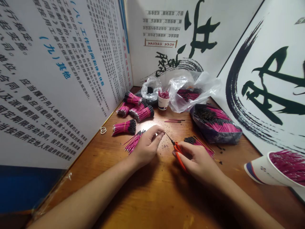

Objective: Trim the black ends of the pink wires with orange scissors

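Observation:
My left hand (148, 144) rests on the wooden table (152, 190), fingers curled and pinched together near a loose pile of pink sticks with black tips (133, 140). What it pinches is too small to name. My right hand (195, 159) is closed around orange-handled scissors (177, 151), whose thin blades point toward my left fingertips. Another loose bunch of pink sticks (199, 143) lies just behind my right hand.
Tied bundles of pink sticks (137, 109) lie at the back left, with a rubber band (103, 130) near the left board. A paper cup (163, 101), plastic bags of sticks (215, 122) and a tipped cup (276, 168) stand right. Printed boards wall in the table.

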Motion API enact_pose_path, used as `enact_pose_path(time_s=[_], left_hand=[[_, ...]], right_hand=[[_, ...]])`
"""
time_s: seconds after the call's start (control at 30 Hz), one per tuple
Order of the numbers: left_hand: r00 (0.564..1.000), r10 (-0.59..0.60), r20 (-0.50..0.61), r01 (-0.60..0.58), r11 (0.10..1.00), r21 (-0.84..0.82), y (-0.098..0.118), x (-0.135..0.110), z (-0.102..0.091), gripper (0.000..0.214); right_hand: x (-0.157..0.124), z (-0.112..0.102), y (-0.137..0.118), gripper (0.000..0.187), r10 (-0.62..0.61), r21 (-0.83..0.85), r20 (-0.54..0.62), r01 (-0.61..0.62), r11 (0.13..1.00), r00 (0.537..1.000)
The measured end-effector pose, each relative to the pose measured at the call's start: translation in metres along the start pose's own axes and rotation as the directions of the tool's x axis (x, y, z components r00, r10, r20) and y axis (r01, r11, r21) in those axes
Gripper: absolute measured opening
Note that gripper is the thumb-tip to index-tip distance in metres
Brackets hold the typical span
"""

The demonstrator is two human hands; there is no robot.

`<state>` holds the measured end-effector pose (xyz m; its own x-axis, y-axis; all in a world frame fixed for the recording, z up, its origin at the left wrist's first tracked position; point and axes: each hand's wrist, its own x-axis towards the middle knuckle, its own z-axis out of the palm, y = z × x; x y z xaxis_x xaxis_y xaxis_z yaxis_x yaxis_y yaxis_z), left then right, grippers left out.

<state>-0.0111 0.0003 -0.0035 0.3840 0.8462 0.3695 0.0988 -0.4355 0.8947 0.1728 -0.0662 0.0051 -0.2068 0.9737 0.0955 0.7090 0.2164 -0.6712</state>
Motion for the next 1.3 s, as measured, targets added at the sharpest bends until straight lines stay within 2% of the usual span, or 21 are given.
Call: enact_pose_path(time_s=[0.3, 1.3], left_hand=[[1.0, -0.009, -0.008, 0.009, 1.0, -0.005, -0.0012, 0.0012, -0.0003, 0.01], [0.999, -0.039, 0.012, 0.039, 0.999, -0.023, -0.0043, -0.0006, 0.0008, 0.013]], right_hand=[[-0.0005, -0.002, -0.0009, 0.024, 0.004, -0.037, -0.013, -0.005, 0.999, 1.0], [-0.0008, 0.0006, 0.0006, 0.026, 0.004, 0.006, -0.012, -0.004, 1.0, 1.0]])
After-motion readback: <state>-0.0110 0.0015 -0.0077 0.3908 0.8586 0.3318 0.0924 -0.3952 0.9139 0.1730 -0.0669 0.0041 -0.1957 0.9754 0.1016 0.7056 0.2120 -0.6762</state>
